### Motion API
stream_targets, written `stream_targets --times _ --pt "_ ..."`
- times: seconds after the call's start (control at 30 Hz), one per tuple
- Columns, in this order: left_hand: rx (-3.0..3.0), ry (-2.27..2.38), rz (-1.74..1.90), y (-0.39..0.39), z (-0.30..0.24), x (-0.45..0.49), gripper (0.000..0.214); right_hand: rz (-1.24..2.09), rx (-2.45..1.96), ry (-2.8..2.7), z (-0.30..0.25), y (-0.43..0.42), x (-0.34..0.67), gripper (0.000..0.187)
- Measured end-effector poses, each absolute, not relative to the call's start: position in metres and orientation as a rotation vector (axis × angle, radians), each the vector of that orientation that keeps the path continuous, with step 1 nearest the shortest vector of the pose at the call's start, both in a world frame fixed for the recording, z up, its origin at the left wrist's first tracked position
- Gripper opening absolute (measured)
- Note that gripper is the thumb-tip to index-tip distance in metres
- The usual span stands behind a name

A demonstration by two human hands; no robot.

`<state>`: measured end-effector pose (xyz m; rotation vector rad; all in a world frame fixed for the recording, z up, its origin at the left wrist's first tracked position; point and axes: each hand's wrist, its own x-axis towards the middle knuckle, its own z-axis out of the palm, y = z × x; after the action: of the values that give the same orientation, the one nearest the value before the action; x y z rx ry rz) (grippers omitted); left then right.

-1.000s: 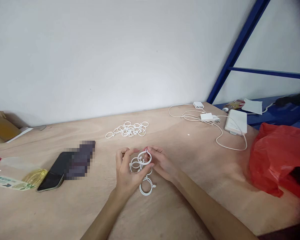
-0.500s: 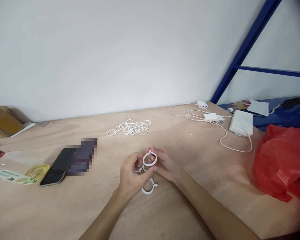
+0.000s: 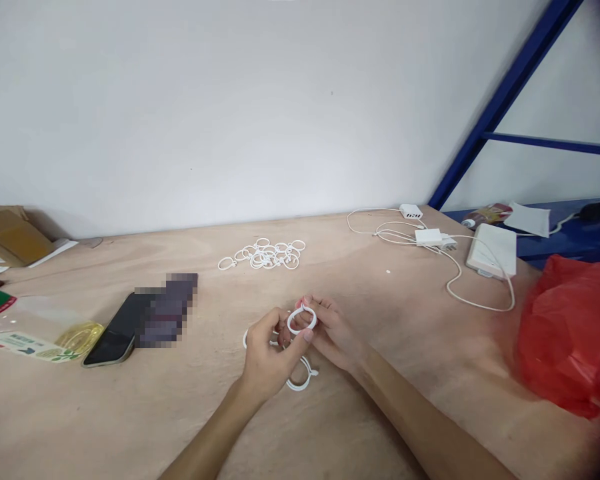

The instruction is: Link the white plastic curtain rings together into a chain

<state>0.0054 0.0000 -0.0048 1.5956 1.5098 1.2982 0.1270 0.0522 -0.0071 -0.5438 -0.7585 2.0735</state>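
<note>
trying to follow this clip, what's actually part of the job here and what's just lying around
In use:
left hand
right hand
white plastic ring
pile of white plastic rings

Lying about:
black smartphone
white charger with cable
red plastic bag

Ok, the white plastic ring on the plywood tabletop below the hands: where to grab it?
Pinch the white plastic ring on its lower arc, coming from the near side. That arc sticks clear of the left hand and right hand, while its upper part runs under them, and the thin band lies low on the plywood tabletop, so a rim pinch looks likeliest.
</note>
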Motion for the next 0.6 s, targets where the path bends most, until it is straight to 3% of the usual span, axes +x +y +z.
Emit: stream_targets --times 0.37,0.6 --pt "1.742 1.612 1.399 0.0015 -0.0113 0.0054 0.021 2.197 -0.484 -0.634 -0.0073 0.0526 0.1267 0.013" --pt "1.759 1.618 1.340 -0.0006 -0.0141 0.0052 0.025 2.086 -0.571 -0.768 -0.0126 0.0533 0.1262 0.022"
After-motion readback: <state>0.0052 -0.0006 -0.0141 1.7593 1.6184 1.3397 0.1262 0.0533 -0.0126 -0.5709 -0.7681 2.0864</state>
